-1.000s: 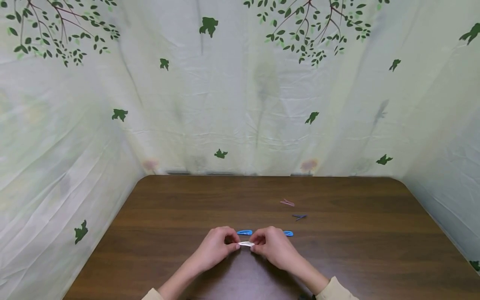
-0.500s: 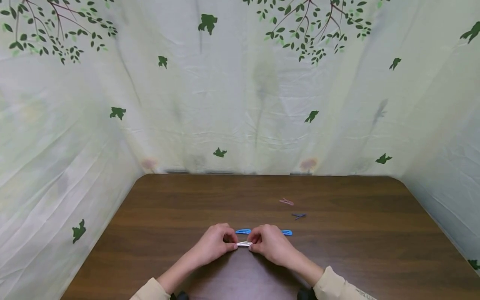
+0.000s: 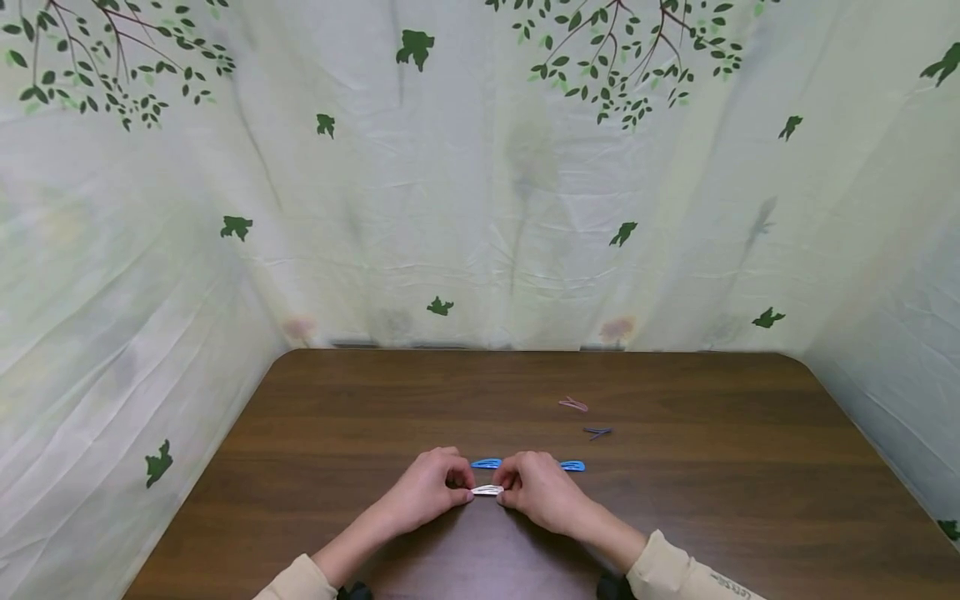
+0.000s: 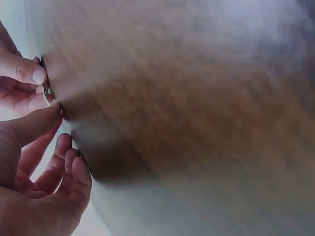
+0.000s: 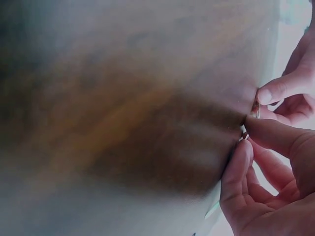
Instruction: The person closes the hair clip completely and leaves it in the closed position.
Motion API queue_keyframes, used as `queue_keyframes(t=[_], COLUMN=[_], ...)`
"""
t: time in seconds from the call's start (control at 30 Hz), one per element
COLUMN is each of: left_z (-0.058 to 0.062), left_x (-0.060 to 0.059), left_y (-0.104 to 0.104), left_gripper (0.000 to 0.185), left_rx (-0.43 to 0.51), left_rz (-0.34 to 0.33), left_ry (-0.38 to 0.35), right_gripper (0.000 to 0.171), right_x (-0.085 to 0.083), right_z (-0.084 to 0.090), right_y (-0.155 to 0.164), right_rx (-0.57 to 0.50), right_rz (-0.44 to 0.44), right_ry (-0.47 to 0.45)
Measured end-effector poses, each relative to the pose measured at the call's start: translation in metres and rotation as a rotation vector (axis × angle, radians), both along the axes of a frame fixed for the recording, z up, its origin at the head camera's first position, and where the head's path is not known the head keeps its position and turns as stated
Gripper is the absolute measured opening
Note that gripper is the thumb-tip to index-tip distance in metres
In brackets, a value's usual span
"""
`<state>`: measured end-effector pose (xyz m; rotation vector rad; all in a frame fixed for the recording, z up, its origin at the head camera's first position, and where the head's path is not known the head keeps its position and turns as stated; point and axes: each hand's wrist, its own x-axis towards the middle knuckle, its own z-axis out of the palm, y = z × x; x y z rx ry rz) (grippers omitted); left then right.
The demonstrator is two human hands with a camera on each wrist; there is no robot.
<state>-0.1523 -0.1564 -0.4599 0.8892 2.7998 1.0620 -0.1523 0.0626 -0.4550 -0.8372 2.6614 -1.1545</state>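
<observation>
A white snap hair clip [image 3: 487, 491] lies crosswise between my two hands, low over the brown table. My left hand [image 3: 433, 490] pinches its left end between thumb and fingers. At the other end, the thumb and fingers of my right hand [image 3: 542, 492] pinch it too. Both wrist views show the fingertips close together at the thin clip [image 4: 47, 93], seen nearly edge-on. Just behind the hands lie a blue snap clip [image 3: 486, 463] and a second blue clip [image 3: 573, 466], the latter partly hidden by my right hand.
Farther back on the brown table [image 3: 360, 400] lie a pink hairpin [image 3: 573, 404] and a dark blue hairpin [image 3: 597, 433], both right of the middle. A pale curtain [image 3: 480, 183] with leaf and bird prints surrounds the table's back and sides.
Both hands keep their pinch on the white snap hair clip and have barely moved. The whole head view has shifted very slightly, and more of both sleeves shows.
</observation>
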Motion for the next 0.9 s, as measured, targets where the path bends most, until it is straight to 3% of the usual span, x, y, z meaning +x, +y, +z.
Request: queue_keyframes(t=[0.43, 0.63, 0.9], left_z=[0.002, 0.012, 0.031], left_x=[0.001, -0.003, -0.019], left_y=[-0.005, -0.008, -0.005], left_gripper=[0.015, 0.014, 0.010], left_rx=[0.032, 0.042, 0.017], left_rz=[0.006, 0.022, 0.030], left_ry=[-0.061, -0.078, -0.023], right_gripper=[0.010, 0.013, 0.019], right_x=[0.003, 0.009, 0.015], right_z=[0.001, 0.008, 0.019], right_y=[0.006, 0.017, 0.039], right_rx=[-0.029, -0.098, -0.102], right_rz=[0.024, 0.032, 0.003], right_ry=[-0.033, -0.076, -0.004])
